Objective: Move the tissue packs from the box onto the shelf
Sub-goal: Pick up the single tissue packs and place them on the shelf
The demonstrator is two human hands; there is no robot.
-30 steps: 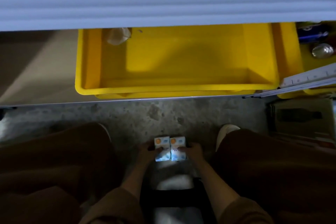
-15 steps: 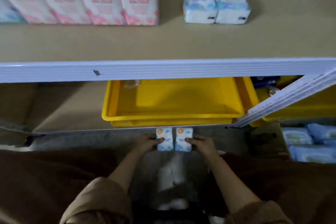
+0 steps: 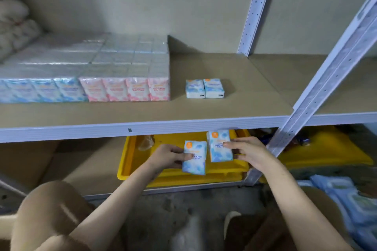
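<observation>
My left hand (image 3: 170, 158) grips a blue-and-white tissue pack (image 3: 194, 158) by its left side. My right hand (image 3: 247, 152) holds a second matching tissue pack (image 3: 220, 145) a little higher, its top just below the shelf's front lip. Both packs hang in front of the lower bay, under the beige shelf board (image 3: 234, 106). Two more small blue tissue packs (image 3: 204, 88) stand side by side on that shelf. To their left sits a block of wrapped pink tissue packs (image 3: 125, 88) and blue ones (image 3: 42, 90). The box is not clearly in view.
A yellow plastic bin (image 3: 130, 161) sits on the bottom level behind my hands. A slanted white metal upright (image 3: 326, 79) crosses the right side. Blue wrapped packs (image 3: 346, 195) lie at lower right. White sacks (image 3: 12, 22) fill the far left of the shelf.
Both hands have lifted the two packs from near the floor up to just below the shelf edge. The right pack now sits higher than the left. My view has tilted up to the shelf.
</observation>
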